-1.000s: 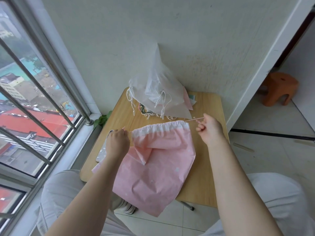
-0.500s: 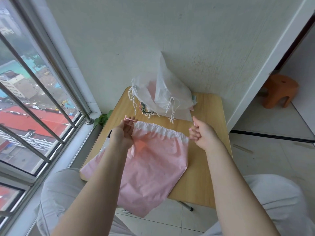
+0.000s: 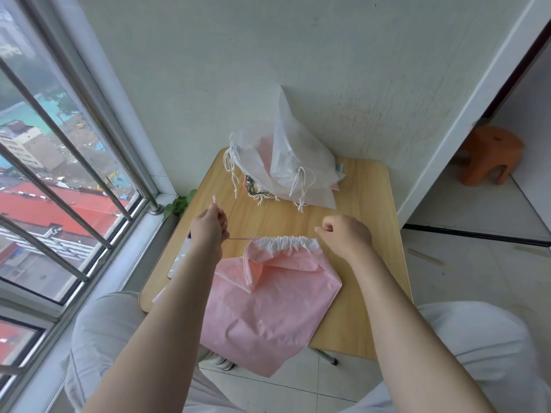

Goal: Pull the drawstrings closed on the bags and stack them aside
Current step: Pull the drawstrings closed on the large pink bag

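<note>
Head view: a pink drawstring bag (image 3: 268, 305) lies on the wooden table (image 3: 366, 210), its near end hanging over the near edge, its gathered white mouth (image 3: 284, 243) at mid-table. Left hand (image 3: 208, 228) grasps the pink drawstring (image 3: 238, 239), taut to the left of the mouth. Right hand (image 3: 346, 234) is clenched beside the mouth's right end; what it pinches cannot be told. Far on the table rests a pile of white bags (image 3: 286, 171).

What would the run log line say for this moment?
step: cinching pink bag | left hand: pulls pink drawstring | right hand: pinches gathered top | stack: behind, on table
</note>
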Demonstrator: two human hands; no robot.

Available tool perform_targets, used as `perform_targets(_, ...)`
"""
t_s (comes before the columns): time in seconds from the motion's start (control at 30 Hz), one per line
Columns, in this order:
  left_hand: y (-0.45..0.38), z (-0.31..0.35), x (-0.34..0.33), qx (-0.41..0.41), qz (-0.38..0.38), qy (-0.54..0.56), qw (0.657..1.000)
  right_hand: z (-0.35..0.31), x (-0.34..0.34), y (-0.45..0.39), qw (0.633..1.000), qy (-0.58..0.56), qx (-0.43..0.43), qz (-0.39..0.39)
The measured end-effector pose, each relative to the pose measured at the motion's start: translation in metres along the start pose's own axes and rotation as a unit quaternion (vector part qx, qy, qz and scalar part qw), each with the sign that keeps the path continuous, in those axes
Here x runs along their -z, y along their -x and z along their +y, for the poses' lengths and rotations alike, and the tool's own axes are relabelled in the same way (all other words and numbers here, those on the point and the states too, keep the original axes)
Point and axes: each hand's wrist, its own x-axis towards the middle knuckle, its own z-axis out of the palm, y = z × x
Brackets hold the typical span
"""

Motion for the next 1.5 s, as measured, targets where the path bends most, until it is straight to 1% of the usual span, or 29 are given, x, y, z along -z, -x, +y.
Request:
perform_targets(0.03,0.003,0.001,-0.002,-0.043,0.009,-0.079,0.996,-0.002,-0.003,0.0,1.0,0.001,0.014,-0.015)
perform_targets(0.07,0.007,0.003,-0.003,-0.095,0.023,-0.171,0.98,-0.004,-0.006,-0.001,0.999,-0.005,0.028,-0.026)
perform_targets(0.13,0.015,0.003,-0.007,-0.21,0.027,-0.335,0.918,-0.009,-0.008,-0.001,0.998,-0.025,0.033,-0.046)
perform_targets(0.17,0.018,0.001,-0.008,-0.252,0.016,-0.386,0.887,-0.012,-0.008,0.0,0.997,-0.06,0.018,-0.054)
perform_targets(0.23,0.022,-0.006,-0.008,-0.297,-0.003,-0.456,0.839,-0.016,-0.009,-0.001,0.98,-0.186,-0.02,-0.069)
perform_targets(0.27,0.021,-0.011,-0.006,-0.308,-0.005,-0.481,0.821,-0.016,-0.01,-0.001,0.967,-0.243,-0.037,-0.068)
perform_targets(0.33,0.017,-0.018,0.001,-0.32,0.005,-0.512,0.797,-0.01,-0.009,-0.001,0.952,-0.294,-0.071,-0.039)
perform_targets(0.43,0.009,-0.022,0.02,-0.319,0.032,-0.523,0.79,0.008,-0.007,-0.002,0.954,-0.28,-0.104,0.001)
perform_targets(0.53,0.01,-0.023,0.026,-0.323,0.038,-0.534,0.781,0.013,-0.011,0.001,0.96,-0.261,-0.1,0.016)
perform_targets(0.6,0.012,-0.022,0.023,-0.327,0.044,-0.527,0.783,0.011,-0.013,0.0,0.958,-0.269,-0.092,0.021)
perform_targets(0.7,0.016,-0.01,0.015,-0.306,0.053,-0.504,0.806,0.009,-0.009,-0.004,0.955,-0.285,-0.076,-0.012)
perform_targets(0.73,0.018,-0.005,0.01,-0.305,0.043,-0.493,0.814,0.007,-0.007,-0.006,0.957,-0.282,-0.07,-0.029)
perform_targets(0.8,0.024,0.006,-0.002,-0.305,-0.004,-0.472,0.827,0.0,-0.009,-0.008,0.959,-0.273,-0.06,-0.057)
perform_targets(0.87,0.027,0.014,-0.014,-0.284,-0.041,-0.446,0.848,-0.008,-0.011,-0.009,0.958,-0.274,-0.058,-0.059)
perform_targets(0.9,0.026,0.016,-0.017,-0.278,-0.039,-0.442,0.852,-0.011,-0.013,-0.009,0.956,-0.28,-0.062,-0.052)
perform_targets(0.93,0.025,0.019,-0.019,-0.286,-0.014,-0.445,0.848,-0.011,-0.015,-0.008,0.954,-0.287,-0.069,-0.042)
perform_targets(1.0,0.019,0.023,-0.015,-0.316,0.085,-0.469,0.82,-0.011,-0.018,-0.008,0.948,-0.305,-0.085,-0.029)
perform_targets(1.03,0.017,0.024,-0.011,-0.317,0.126,-0.482,0.807,-0.011,-0.019,-0.007,0.946,-0.311,-0.091,-0.025)
perform_targets(1.07,0.016,0.024,-0.008,-0.307,0.142,-0.493,0.801,-0.012,-0.02,-0.006,0.945,-0.312,-0.093,-0.021)
perform_targets(1.1,0.014,0.022,-0.008,-0.287,0.126,-0.507,0.803,-0.013,-0.02,-0.006,0.946,-0.31,-0.093,-0.018)
perform_targets(1.13,0.014,0.018,-0.008,-0.261,0.085,-0.529,0.803,-0.015,-0.02,-0.005,0.948,-0.304,-0.093,-0.015)
perform_targets(1.17,0.014,0.012,-0.011,-0.235,0.031,-0.564,0.791,-0.016,-0.02,-0.005,0.95,-0.296,-0.095,-0.01)
perform_targets(1.23,0.017,-0.004,-0.012,-0.211,-0.058,-0.635,0.741,-0.017,-0.023,-0.005,0.952,-0.286,-0.107,-0.007)
perform_targets(1.27,0.017,-0.011,-0.011,-0.209,-0.071,-0.658,0.72,-0.018,-0.024,-0.005,0.952,-0.282,-0.115,-0.009)
perform_targets(1.3,0.016,-0.016,-0.011,-0.212,-0.062,-0.667,0.711,-0.017,-0.025,-0.004,0.952,-0.28,-0.122,-0.014)
perform_targets(1.33,0.016,-0.019,-0.011,-0.215,-0.043,-0.661,0.717,-0.016,-0.025,-0.003,0.951,-0.281,-0.129,-0.025)
perform_targets(1.4,0.016,-0.019,-0.012,-0.192,-0.011,-0.627,0.755,-0.012,-0.024,-0.001,0.948,-0.278,-0.14,-0.069)
perform_targets(1.43,0.017,-0.019,-0.013,-0.182,-0.01,-0.617,0.766,-0.01,-0.025,-0.001,0.948,-0.269,-0.144,-0.095)
perform_targets(1.5,0.016,-0.019,-0.015,-0.172,-0.024,-0.612,0.772,-0.006,-0.028,-0.002,0.952,-0.24,-0.134,-0.134)
